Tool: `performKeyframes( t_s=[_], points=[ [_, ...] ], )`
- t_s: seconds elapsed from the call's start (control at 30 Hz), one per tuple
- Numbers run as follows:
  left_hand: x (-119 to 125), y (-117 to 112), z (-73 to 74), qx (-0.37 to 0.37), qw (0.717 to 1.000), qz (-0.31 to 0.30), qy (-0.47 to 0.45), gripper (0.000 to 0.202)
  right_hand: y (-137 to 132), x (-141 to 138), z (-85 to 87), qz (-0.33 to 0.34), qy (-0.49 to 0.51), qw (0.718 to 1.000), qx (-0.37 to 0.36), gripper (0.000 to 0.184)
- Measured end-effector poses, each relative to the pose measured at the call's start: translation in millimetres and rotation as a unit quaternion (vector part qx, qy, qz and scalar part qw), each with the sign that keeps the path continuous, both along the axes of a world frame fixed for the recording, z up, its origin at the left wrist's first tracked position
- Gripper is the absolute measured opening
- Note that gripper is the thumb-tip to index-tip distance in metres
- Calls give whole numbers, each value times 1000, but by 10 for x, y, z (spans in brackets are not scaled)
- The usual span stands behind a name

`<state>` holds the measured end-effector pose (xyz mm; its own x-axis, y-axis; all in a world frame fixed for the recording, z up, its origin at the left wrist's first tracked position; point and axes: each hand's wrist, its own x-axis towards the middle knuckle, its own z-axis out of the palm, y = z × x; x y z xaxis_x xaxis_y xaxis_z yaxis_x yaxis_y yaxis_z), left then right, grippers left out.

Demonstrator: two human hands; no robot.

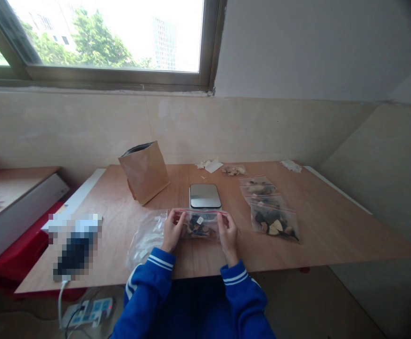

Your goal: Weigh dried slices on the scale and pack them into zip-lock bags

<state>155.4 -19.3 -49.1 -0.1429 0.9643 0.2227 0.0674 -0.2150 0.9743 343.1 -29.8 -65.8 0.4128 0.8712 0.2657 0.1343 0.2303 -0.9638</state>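
Between my two hands is a clear zip bag [205,231] with a red seal line, holding dark and brown dried pieces and a small white packet. My left hand [173,230] pinches its upper left corner, and my right hand [228,233] pinches the upper right one. Just behind the bag lies a flat digital scale [204,195] with a silver plate. Clear plastic bags [145,238] are spread beside and partly under my left hand. To the right, several filled zip bags [275,222] lie overlapping in a row.
A brown paper pouch [147,174] stands open-topped at the back left. White scraps [212,165] and another bag of dried pieces [234,170] lie near the wall. A blurred-out dark device [76,249] with a cable is at left; a power strip [90,311] sits below the table edge.
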Motion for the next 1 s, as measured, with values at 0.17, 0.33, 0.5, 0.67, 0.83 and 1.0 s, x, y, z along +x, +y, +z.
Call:
performKeyframes(
  t_s=[0.17,0.33,0.5,0.67,0.83,1.0],
  points=[
    [-12,2,10,2,1000,24,-2,28,36,10,-38,-32,-30,999,6,38],
    [-13,4,10,-3,999,35,-3,28,46,17,-63,-46,-60,997,26,37],
    [-8,5,6,-1,999,41,-6,28,35,11,-57,-51,-64,996,25,36],
    [-8,-4,27,8,1000,14,-5,28,7,-8,7,-21,16,1000,0,37],
    [7,-14,41,-2,1000,-25,-13,29,-26,-48,81,42,68,997,-18,34],
    [7,-10,19,-5,1000,-10,-25,29,-37,-66,133,56,50,997,-8,31]
  ],
)
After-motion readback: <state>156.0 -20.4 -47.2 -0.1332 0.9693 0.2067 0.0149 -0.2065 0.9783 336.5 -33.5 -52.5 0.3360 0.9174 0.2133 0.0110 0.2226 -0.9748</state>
